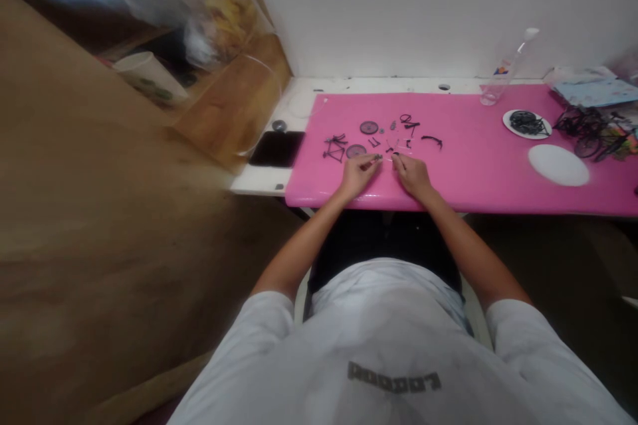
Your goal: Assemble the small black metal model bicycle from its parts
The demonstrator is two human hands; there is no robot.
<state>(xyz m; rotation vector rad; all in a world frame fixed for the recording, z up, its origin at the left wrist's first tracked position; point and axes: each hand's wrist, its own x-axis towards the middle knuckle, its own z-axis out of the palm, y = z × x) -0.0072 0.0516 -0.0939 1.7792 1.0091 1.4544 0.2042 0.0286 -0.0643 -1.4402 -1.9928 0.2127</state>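
Close to the front edge of the pink-covered table, my left hand (359,174) pinches a small dark part (379,157) at its fingertips. My right hand (412,171), just beside it, is closed on another small dark piece (396,154), too small to name. A thin pale line shows between the two hands. Around them lie miniature bicycle parts: a frame (333,148) on the left, one wheel (369,127) behind, and a second wheel (355,151) partly behind my left hand. Black handlebar-like pieces (409,123) and a curved black strip (432,141) lie farther right.
To the right are a white plate of black parts (527,123), a white oval lid or plate (558,165), several dark toy bicycles (591,133) and a clear bottle (508,70). A black phone-like slab (277,149) lies left. A white wall (423,13) rises behind.
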